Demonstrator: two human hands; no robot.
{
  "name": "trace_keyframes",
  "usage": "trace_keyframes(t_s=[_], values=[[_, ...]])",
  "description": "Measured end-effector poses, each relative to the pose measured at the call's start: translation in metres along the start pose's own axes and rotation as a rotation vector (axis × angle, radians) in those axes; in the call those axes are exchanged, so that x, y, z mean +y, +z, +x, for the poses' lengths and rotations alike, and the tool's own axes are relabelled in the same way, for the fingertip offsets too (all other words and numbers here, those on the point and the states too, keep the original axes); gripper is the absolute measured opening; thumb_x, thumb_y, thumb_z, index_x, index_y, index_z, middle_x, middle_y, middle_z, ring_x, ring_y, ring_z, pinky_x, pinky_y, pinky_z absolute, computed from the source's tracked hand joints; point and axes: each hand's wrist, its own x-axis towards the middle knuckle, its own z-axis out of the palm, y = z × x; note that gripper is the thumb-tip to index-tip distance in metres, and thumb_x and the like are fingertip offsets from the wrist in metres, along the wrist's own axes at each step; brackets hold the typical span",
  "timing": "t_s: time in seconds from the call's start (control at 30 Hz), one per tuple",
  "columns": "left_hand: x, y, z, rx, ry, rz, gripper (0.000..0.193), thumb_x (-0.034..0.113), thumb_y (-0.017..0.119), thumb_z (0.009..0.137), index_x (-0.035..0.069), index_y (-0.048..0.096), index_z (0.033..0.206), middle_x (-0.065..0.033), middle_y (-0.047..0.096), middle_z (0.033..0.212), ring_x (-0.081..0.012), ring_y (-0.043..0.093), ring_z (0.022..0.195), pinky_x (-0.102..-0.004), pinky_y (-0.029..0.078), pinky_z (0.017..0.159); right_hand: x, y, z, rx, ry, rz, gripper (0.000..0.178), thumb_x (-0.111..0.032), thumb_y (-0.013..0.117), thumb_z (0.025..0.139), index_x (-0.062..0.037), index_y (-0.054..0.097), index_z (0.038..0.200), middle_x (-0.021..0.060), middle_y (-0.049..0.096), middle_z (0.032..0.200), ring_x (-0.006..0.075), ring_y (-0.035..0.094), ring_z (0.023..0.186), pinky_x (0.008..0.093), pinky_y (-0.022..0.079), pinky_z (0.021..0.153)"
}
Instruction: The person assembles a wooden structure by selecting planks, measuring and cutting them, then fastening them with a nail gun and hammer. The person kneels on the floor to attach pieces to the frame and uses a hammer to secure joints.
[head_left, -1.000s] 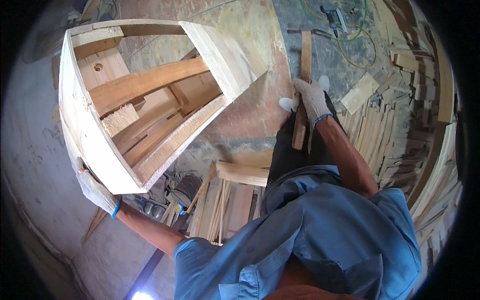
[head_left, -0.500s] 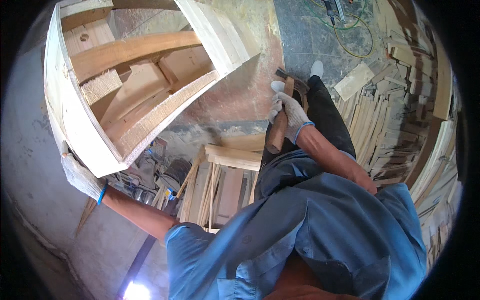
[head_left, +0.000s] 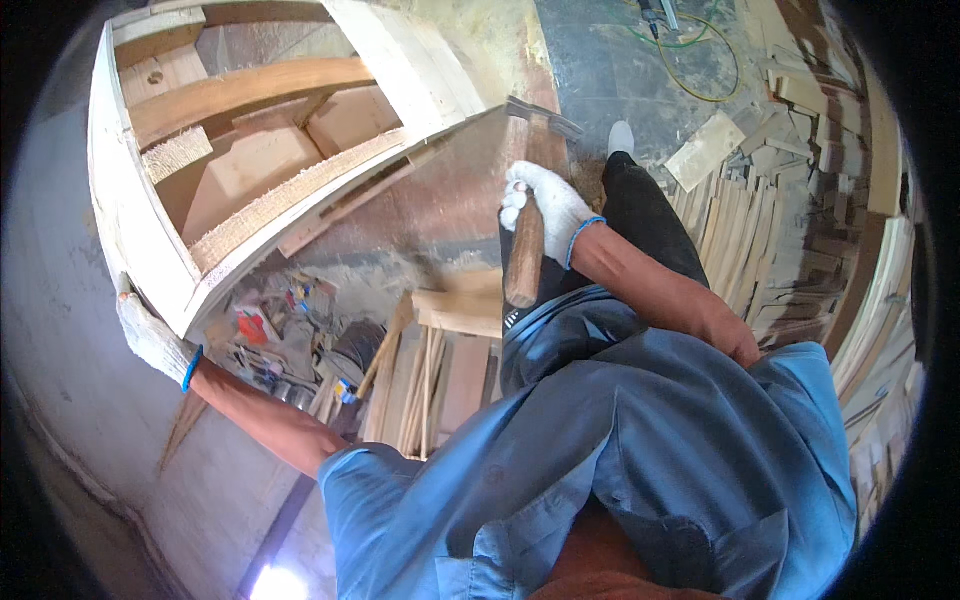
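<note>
A large curved wooden frame [head_left: 420, 75] with crosspieces and open bays fills the upper left. My left hand [head_left: 155, 340], in a white knitted glove with a blue cuff, grips its near left corner; some fingers are hidden against the frame's outer side. In a matching glove, my right hand [head_left: 550, 205] is wrapped round the wooden handle of a hammer [head_left: 527, 260]. The hammer's dark metal head points away from me, close to the right end of the frame.
Stacked wood strips and offcuts [head_left: 740, 235] cover the floor at right. Beneath the frame lie cluttered tools [head_left: 260, 330], beside upright boards [head_left: 465, 390]. A yellow hose [head_left: 690, 90] curls at the far right. A grey wall [head_left: 70, 330] stands at left.
My right hand has moved left and away from me with the hammer, bringing its head nearer the frame. The frame has shifted slightly left, and my left hand has moved with its corner.
</note>
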Motion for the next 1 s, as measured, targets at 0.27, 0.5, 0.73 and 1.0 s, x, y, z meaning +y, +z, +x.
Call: trace_keyframes(t_s=[0.27, 0.5, 0.73, 1.0], values=[[0.026, -0.008, -0.004, -0.137, 0.385, 0.062, 0.049, 0.032, 0.039, 0.106, -0.005, 0.055, 0.133, -0.0173, 0.058, 0.135, -0.0257, 0.054, 0.125, -0.0377, 0.039, 0.107, 0.0, -0.018, -0.023, 0.038, -0.515, 0.057, 0.011, -0.015, 0.053, 0.094, -0.0116, 0.049, 0.084, 0.0002, 0.049, 0.066, 0.0159, 0.051, 0.055, 0.0352, 0.048, 0.053], [0.074, 0.022, 0.004, -0.401, 0.945, -0.161, 0.062, 0.042, 0.031, 0.105, -0.006, 0.046, 0.141, -0.0212, 0.044, 0.148, -0.0318, 0.044, 0.135, -0.0427, 0.034, 0.112, 0.094, -0.066, 0.021, 0.103, -0.826, 0.177, 0.013, -0.015, 0.065, 0.089, -0.0064, 0.056, 0.091, 0.0025, 0.049, 0.063, 0.0164, 0.049, 0.046, 0.0341, 0.044, 0.042], [0.048, 0.011, 0.007, -0.231, 0.664, -0.075, 0.064, 0.045, 0.033, 0.104, -0.005, 0.045, 0.142, -0.0229, 0.047, 0.143, -0.0309, 0.051, 0.126, -0.0422, 0.04, 0.105, 0.109, -0.06, 0.077, 0.169, -0.858, 0.612, 0.018, -0.02, 0.062, 0.09, -0.0089, 0.056, 0.077, 0.0005, 0.047, 0.059, 0.0158, 0.045, 0.043, 0.0347, 0.043, 0.041], [0.045, 0.012, 0.01, -0.248, 0.773, -0.078, 0.055, 0.039, 0.038, 0.104, -0.005, 0.051, 0.135, -0.0213, 0.055, 0.133, -0.0303, 0.055, 0.114, -0.041, 0.042, 0.101, 0.19, -0.019, 0.141, 0.098, -0.527, 0.254, 0.01, -0.013, 0.066, 0.086, -0.0074, 0.058, 0.085, 0.001, 0.05, 0.058, 0.0136, 0.047, 0.039, 0.0324, 0.04, 0.033]])
